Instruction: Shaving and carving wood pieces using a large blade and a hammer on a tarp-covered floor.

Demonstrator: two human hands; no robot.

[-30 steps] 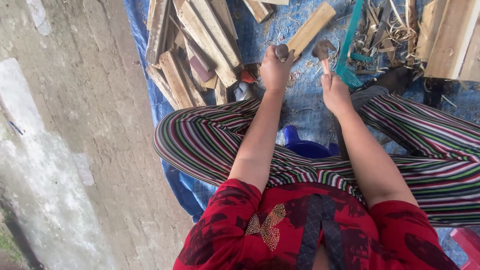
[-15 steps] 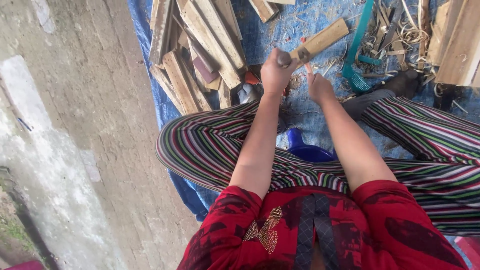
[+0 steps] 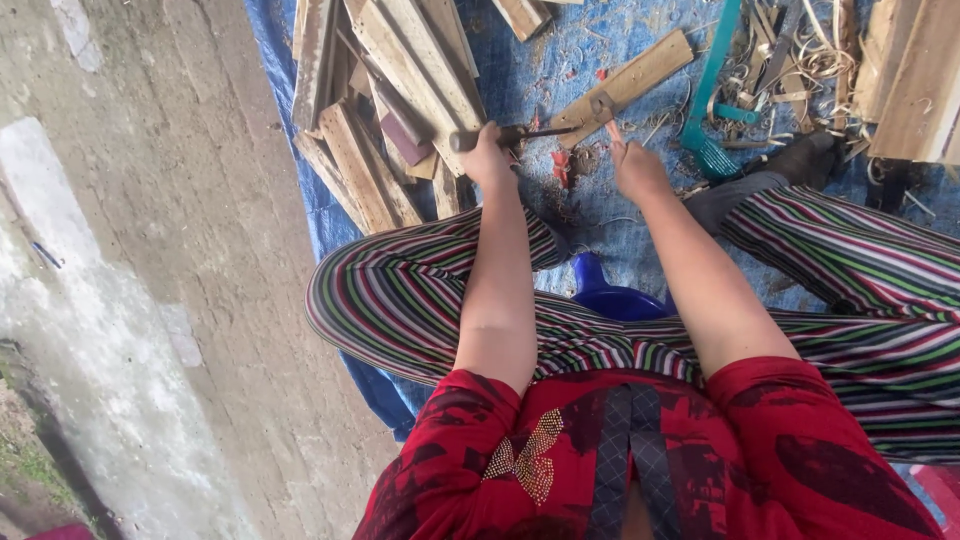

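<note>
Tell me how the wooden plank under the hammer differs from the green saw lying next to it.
The plank is pale bare wood, broad and flat; the saw is green and slim. The plank lies slanted across the blue sheet, with the hammer in the left hand meeting it; the saw runs nearly straight up the picture, untouched. Both rest on the sheet among shavings.

Near the top centre of the frame, your left hand (image 3: 487, 157) grips a hammer (image 3: 530, 130) whose head meets a wooden strip (image 3: 630, 82), with your right hand (image 3: 636, 170) beside it.
</note>
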